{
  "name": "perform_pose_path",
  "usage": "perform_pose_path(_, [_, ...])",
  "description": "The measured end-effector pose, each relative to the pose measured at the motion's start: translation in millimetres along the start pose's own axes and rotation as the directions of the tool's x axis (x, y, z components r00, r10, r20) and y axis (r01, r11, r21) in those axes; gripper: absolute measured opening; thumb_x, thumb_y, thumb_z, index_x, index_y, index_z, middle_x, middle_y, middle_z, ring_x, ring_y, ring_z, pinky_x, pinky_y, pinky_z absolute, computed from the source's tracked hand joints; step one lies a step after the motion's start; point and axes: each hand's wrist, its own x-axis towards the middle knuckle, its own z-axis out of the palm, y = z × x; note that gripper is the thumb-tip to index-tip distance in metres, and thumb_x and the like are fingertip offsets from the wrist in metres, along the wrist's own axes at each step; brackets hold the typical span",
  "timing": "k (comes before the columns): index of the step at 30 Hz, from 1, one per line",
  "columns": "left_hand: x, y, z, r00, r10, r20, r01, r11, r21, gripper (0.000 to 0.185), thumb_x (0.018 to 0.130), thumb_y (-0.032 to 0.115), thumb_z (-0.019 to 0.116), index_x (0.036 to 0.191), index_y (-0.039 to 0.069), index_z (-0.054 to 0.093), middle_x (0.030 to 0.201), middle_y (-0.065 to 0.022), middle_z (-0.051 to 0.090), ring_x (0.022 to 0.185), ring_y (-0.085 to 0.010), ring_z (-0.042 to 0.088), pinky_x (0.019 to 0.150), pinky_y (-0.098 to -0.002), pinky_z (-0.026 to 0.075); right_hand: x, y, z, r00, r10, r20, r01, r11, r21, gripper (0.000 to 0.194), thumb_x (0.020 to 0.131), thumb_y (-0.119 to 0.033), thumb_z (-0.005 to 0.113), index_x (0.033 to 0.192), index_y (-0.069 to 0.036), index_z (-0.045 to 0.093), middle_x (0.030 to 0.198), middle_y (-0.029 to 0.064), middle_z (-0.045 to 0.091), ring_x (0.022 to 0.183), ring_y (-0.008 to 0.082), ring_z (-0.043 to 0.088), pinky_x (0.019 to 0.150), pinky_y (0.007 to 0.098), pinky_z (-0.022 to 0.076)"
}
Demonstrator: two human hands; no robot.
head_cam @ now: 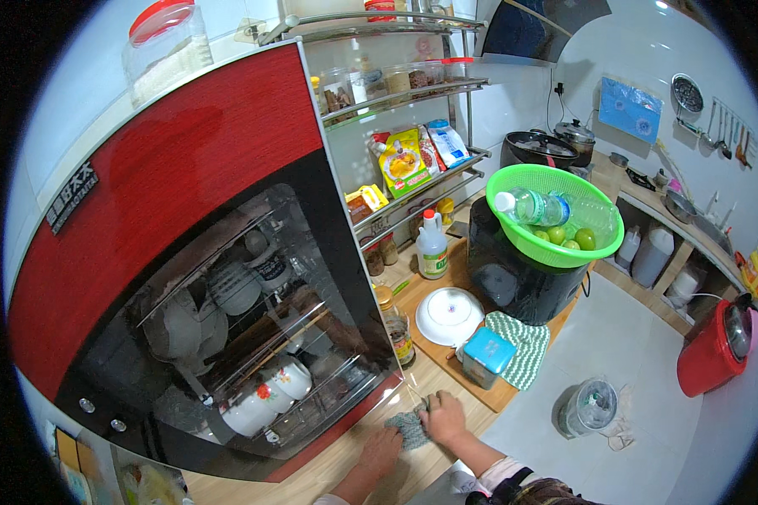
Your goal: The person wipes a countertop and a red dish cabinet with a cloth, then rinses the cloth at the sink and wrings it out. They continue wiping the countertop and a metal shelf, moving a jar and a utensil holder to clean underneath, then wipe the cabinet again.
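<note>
A folded grey-green knitted cloth (409, 430) lies on the light wood countertop (328, 464) in front of the dish cabinet. At its left edge, my left hand (379, 449) has its fingers on the fabric. My right hand (443, 418) grips the cloth's right side, the fingers curled over it. What the fingertips do under the fabric is hidden. Just beyond my right hand stands a clear container with a blue lid (489, 350), at the corner of a wooden board (494, 399). A green and white striped cloth (530, 353) lies beside it.
The red and black dish cabinet (183, 136) borders the counter on the left. An upside-down white plate (448, 315), a sauce bottle (399, 334) and a vinegar bottle (432, 246) stand farther back. A green basket (556, 252) rests on a black appliance (511, 284).
</note>
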Motion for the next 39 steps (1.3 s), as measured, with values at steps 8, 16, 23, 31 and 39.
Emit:
perform_pose_path(8, [-60,3,46,0.974,-0.219,-0.058,0.210,0.969,-0.133,0.036,0.077,0.013,0.057,0.110,-0.001,0.052,0.116,-0.0191,0.052,0.106,-0.0348,0.051,0.088,-0.0418,0.042,-27,-36,39,0.824,-0.529,0.204,0.539,0.842,0.004,0.054,0.079,-0.032,0.059,0.120,0.001,0.046,0.122,0.0195,0.044,0.119,0.0359,0.036,0.104,0.0464,0.0236])
perform_pose_path(16, [-154,36,46,0.980,-0.147,-0.131,0.109,0.960,-0.259,0.028,0.084,0.012,0.046,0.106,-0.003,0.054,0.092,-0.0212,0.060,0.073,-0.0394,0.058,0.062,-0.0463,0.048,-103,-34,52,0.496,-0.853,0.162,0.801,0.521,0.296,0.051,0.082,-0.025,0.052,0.126,0.000,0.041,0.130,0.0161,0.042,0.124,0.0337,0.035,0.106,0.0443,0.0252])
perform_pose_path(23, [-86,63,64,0.979,-0.202,0.015,0.187,0.874,-0.449,0.020,0.085,0.014,0.045,0.096,0.001,0.055,0.098,-0.0226,0.056,0.089,-0.0386,0.052,0.077,-0.0453,0.042,-115,48,70,0.676,-0.725,0.131,0.708,0.689,0.158,0.047,0.086,-0.015,0.043,0.130,0.001,0.038,0.134,0.0187,0.038,0.129,0.0316,0.032,0.108,0.0400,0.0258])
perform_pose_path(31, [-12,147,91,0.973,0.217,0.080,-0.103,0.716,-0.690,0.033,0.084,0.024,0.056,0.109,0.001,0.056,0.109,-0.0230,0.056,0.103,-0.0368,0.052,0.089,-0.0427,0.040,-198,158,4,0.940,-0.100,0.326,-0.012,0.946,0.325,0.046,0.090,-0.026,0.050,0.123,0.005,0.043,0.121,0.0227,0.050,0.111,0.0357,0.049,0.096,0.0379,0.0387])
perform_pose_path(39, [40,244,63,0.749,0.598,0.285,-0.239,0.645,-0.726,0.024,0.080,0.021,0.063,0.098,0.005,0.059,0.096,-0.0132,0.060,0.086,-0.0283,0.059,0.077,-0.0360,0.046,-285,210,-141,0.857,0.158,0.491,-0.349,0.879,0.325,0.053,0.085,-0.044,0.055,0.117,-0.002,0.052,0.106,0.0221,0.059,0.100,0.0339,0.057,0.086,0.0381,0.0438])
